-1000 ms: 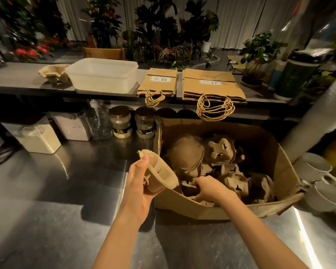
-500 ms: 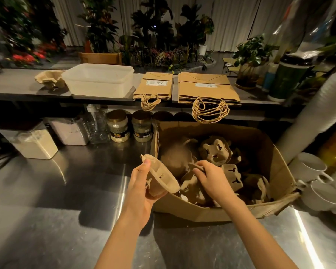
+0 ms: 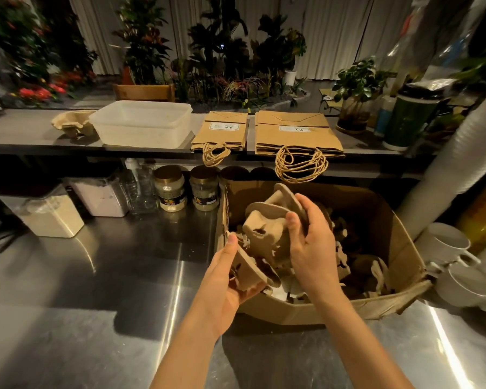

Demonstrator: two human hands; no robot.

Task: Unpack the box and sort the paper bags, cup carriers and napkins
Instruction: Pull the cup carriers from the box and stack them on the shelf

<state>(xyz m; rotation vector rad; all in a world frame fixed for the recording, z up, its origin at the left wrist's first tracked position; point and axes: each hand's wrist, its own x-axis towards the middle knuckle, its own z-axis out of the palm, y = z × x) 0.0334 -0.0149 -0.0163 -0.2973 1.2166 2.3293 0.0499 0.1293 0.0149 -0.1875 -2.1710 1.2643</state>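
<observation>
Over the open cardboard box (image 3: 390, 240) on the steel counter (image 3: 96, 304), the person's right hand (image 3: 312, 248) grips a pulp cup carrier (image 3: 267, 223) above the jumble inside. The left hand (image 3: 225, 279) holds a second carrier (image 3: 247, 272) at the box's near-left edge. On the shelf behind lie two stacks of paper bags (image 3: 295, 130), a clear plastic tub (image 3: 141, 126) and a third carrier (image 3: 70, 123) beside it.

I count one cup carrier (image 3: 247, 273) in my left grip (image 3: 225, 279) and a second carrier (image 3: 267, 226) in my right grip (image 3: 309, 248). The one box (image 3: 390, 234) under them holds more, too jumbled to number. Beyond the grips: two stacks of paper bags (image 3: 222, 130) (image 3: 295, 133), one clear tub (image 3: 141, 124), one carrier pile (image 3: 72, 123), two gold-lidded jars (image 3: 169, 189) (image 3: 204, 188).
</observation>
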